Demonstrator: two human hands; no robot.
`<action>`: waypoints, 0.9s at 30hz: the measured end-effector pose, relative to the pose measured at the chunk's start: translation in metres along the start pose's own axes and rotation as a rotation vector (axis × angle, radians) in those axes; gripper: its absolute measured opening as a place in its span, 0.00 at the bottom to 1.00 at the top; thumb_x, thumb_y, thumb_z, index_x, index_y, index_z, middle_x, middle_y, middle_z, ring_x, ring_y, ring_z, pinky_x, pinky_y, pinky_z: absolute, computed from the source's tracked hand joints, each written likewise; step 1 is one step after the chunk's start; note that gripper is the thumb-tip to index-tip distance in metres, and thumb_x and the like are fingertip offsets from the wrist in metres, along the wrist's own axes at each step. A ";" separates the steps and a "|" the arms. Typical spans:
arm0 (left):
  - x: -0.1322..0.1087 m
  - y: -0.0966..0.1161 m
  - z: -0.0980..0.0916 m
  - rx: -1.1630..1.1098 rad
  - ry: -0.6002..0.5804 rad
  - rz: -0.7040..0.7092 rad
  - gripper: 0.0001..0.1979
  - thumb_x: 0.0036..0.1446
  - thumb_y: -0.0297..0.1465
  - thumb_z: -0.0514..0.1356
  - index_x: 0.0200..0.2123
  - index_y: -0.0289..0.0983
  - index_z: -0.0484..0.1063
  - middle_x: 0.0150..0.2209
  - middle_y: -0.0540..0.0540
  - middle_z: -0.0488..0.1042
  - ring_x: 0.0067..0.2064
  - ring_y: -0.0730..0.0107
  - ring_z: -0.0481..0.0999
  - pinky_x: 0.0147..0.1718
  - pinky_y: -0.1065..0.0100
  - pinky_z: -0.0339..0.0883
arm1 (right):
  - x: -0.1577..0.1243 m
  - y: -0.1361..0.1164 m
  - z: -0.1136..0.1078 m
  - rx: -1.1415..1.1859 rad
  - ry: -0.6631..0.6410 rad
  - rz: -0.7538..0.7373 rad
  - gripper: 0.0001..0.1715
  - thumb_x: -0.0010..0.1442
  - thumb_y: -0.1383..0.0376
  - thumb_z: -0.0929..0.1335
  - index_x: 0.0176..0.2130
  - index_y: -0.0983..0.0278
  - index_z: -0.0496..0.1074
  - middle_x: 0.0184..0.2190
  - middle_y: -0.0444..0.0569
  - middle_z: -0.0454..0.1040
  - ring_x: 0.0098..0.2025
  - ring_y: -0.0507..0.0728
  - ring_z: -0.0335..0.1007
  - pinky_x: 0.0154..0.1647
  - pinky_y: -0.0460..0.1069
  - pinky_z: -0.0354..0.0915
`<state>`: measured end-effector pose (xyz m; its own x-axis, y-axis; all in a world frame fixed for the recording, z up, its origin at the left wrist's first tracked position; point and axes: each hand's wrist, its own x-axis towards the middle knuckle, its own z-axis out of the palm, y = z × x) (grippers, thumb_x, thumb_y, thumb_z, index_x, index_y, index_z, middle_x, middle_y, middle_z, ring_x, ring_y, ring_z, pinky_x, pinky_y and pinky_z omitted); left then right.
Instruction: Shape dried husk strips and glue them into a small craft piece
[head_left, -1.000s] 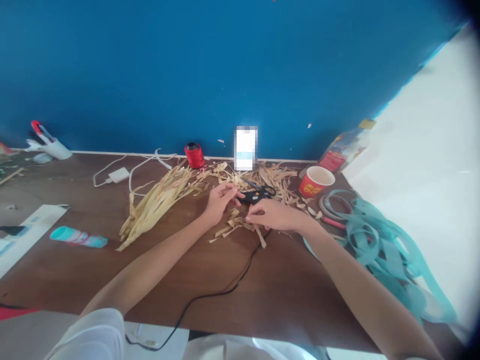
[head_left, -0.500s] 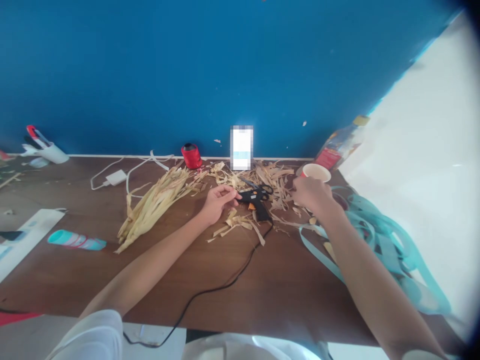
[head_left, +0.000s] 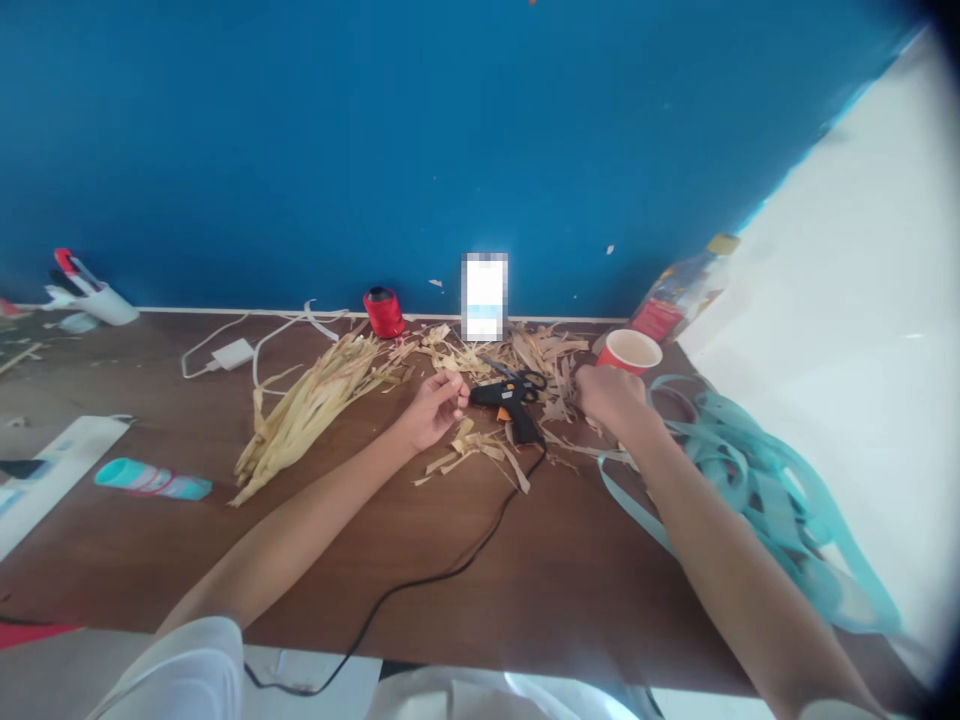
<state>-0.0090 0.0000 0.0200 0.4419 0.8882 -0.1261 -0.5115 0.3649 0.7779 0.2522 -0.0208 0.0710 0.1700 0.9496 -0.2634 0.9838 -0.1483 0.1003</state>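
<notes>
Reaching over a brown table (head_left: pixel 570 560), facing heaped teal ribbon (head_left: pixel 780 510) at two o'clock, a pale husk bundle (head_left: pixel 311 410) at eleven, loose husk scraps (head_left: pixel 546 350) at twelve and, among them, a black glue gun (head_left: pixel 511 395) lying on its side; curling the left hand (head_left: pixel 435 412) just beside it, with thumb and fingers nearly together, impossible to tell whether around anything; extending the right hand (head_left: pixel 611 395) to one o'clock, back uppermost, just in front of a paper cup (head_left: pixel 632 352), impossible to tell how far closed or on what
</notes>
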 end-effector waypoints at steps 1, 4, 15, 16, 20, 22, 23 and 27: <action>-0.001 0.002 0.001 -0.039 0.008 -0.009 0.15 0.45 0.31 0.70 0.27 0.33 0.64 0.24 0.54 0.68 0.23 0.85 0.67 0.15 0.86 0.58 | 0.000 0.000 -0.001 -0.007 0.002 0.014 0.20 0.56 0.68 0.63 0.48 0.68 0.72 0.43 0.65 0.74 0.45 0.67 0.72 0.40 0.55 0.64; -0.004 0.010 0.007 -0.146 0.003 -0.028 0.13 0.47 0.27 0.68 0.28 0.33 0.64 0.24 0.54 0.66 0.23 0.87 0.66 0.15 0.88 0.55 | -0.002 0.002 -0.006 0.001 0.041 0.051 0.21 0.55 0.69 0.64 0.48 0.67 0.73 0.41 0.63 0.75 0.45 0.66 0.72 0.41 0.53 0.63; -0.012 0.091 0.023 -0.136 -0.121 0.358 0.11 0.51 0.31 0.66 0.27 0.36 0.65 0.20 0.56 0.62 0.20 0.86 0.63 0.14 0.84 0.55 | -0.015 -0.008 -0.026 0.352 0.214 -0.129 0.12 0.51 0.68 0.63 0.30 0.64 0.76 0.28 0.53 0.76 0.30 0.56 0.69 0.27 0.47 0.54; -0.013 0.096 0.022 -0.105 -0.141 0.395 0.12 0.50 0.32 0.67 0.27 0.36 0.65 0.20 0.56 0.62 0.19 0.86 0.62 0.13 0.84 0.53 | -0.017 -0.009 -0.028 0.375 0.229 -0.136 0.11 0.50 0.69 0.63 0.29 0.64 0.76 0.28 0.53 0.76 0.29 0.55 0.69 0.26 0.47 0.54; -0.016 0.101 0.017 0.142 -0.281 0.426 0.15 0.45 0.35 0.70 0.25 0.35 0.66 0.18 0.55 0.64 0.17 0.84 0.62 0.11 0.82 0.52 | -0.023 -0.012 -0.033 0.454 0.243 -0.180 0.11 0.52 0.67 0.62 0.25 0.62 0.73 0.27 0.49 0.76 0.25 0.53 0.65 0.24 0.46 0.52; -0.015 0.095 0.013 0.267 -0.364 0.394 0.14 0.46 0.35 0.69 0.26 0.35 0.67 0.19 0.54 0.66 0.17 0.83 0.63 0.12 0.80 0.54 | -0.025 -0.013 -0.035 0.478 0.240 -0.196 0.12 0.53 0.65 0.62 0.24 0.62 0.72 0.25 0.48 0.75 0.23 0.52 0.64 0.23 0.46 0.52; -0.014 0.092 0.011 0.314 -0.403 0.367 0.13 0.47 0.35 0.68 0.27 0.35 0.67 0.19 0.53 0.67 0.16 0.82 0.64 0.12 0.80 0.56 | -0.026 -0.013 -0.036 0.483 0.245 -0.194 0.12 0.53 0.64 0.62 0.23 0.63 0.71 0.24 0.48 0.74 0.23 0.52 0.64 0.23 0.47 0.52; -0.014 0.080 0.008 0.443 -0.467 0.228 0.13 0.49 0.35 0.67 0.30 0.35 0.67 0.21 0.52 0.70 0.17 0.80 0.67 0.13 0.80 0.57 | -0.029 -0.013 -0.039 0.505 0.270 -0.186 0.12 0.55 0.62 0.64 0.24 0.63 0.71 0.22 0.49 0.73 0.22 0.52 0.64 0.23 0.47 0.53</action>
<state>-0.0502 0.0148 0.0892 0.6814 0.6795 0.2721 -0.3236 -0.0538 0.9447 0.2323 -0.0358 0.1149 0.0375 0.9989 0.0268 0.9121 -0.0233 -0.4093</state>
